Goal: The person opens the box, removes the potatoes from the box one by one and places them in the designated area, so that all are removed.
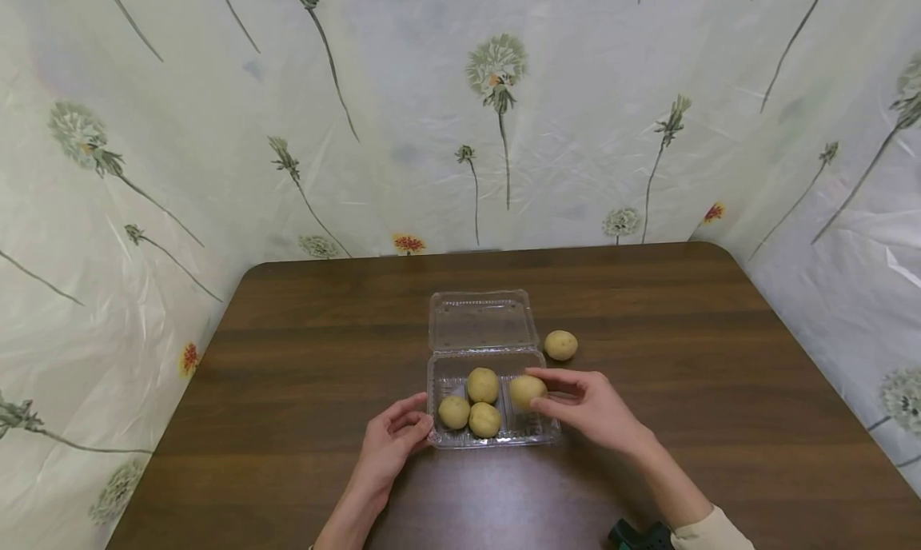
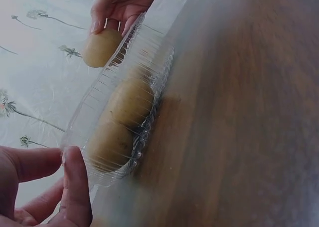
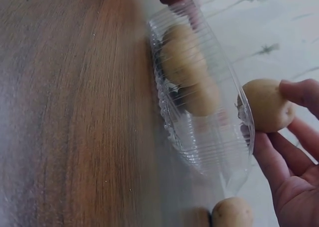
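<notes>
One cream sleeve point(image 1: 712, 532) shows on the right forearm at the near edge, beside a dark object point(image 1: 636, 536) only partly in view. Just beyond, the left hand point(image 1: 388, 446) pinches the left side of a clear plastic box point(image 1: 496, 444), near its front corner. The box stands open on a dark brown wooden counter point(image 1: 324, 334), with a left and a right compartment. Three round, yellowish potatoes point(image 1: 485, 420) sit close together in the left compartment: one at the left, one in front, one behind. The right hand has its grip point(image 1: 593, 410) on a single potato point(image 1: 528, 391), thumb on the near side and fingers on the far side, holding it over the right compartment, higher than the rim. Beyond them, a loose potato point(image 1: 560, 345) rests on the counter, just right of where the lid point(image 1: 482, 322) joins the box; the lid lies folded back. Past the counter's far edge hangs a pale sheet point(image 1: 403, 158) printed with dandelions and small orange flowers.
</notes>
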`<state>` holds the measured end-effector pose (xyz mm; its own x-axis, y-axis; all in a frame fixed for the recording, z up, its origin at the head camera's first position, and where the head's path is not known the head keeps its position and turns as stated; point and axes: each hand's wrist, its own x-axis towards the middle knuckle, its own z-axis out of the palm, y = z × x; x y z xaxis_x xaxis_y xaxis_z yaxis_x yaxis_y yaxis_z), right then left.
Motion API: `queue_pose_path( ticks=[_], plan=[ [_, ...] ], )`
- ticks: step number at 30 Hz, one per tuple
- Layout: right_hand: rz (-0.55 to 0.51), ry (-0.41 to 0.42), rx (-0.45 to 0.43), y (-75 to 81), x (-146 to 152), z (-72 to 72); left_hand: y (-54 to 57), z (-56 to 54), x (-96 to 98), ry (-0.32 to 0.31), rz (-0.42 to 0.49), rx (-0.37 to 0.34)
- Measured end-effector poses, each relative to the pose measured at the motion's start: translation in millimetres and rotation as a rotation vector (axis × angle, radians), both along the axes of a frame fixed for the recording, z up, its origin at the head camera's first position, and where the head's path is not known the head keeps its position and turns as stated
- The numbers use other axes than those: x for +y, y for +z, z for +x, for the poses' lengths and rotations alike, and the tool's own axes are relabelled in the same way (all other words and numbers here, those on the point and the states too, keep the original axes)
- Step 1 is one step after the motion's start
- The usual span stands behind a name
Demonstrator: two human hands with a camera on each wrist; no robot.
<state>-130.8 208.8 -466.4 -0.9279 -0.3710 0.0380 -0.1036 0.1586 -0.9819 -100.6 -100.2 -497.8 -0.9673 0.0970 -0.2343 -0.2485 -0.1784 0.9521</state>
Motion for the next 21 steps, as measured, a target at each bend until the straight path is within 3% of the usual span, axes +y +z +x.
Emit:
queue_pose_path(
  ticks=[9, 21],
  plan=[
    [-0.012, -0.082, 0.0, -3.1, 10.2, 2.2, 3.0, 0.0, 1.5, 0.013, 0.035, 0.004],
    [-0.044, -0.179, -0.084, -4.0, 20.9, 4.9, 1.6, -0.1, 1.1, 0.013, 0.035, 0.002]
  ],
)
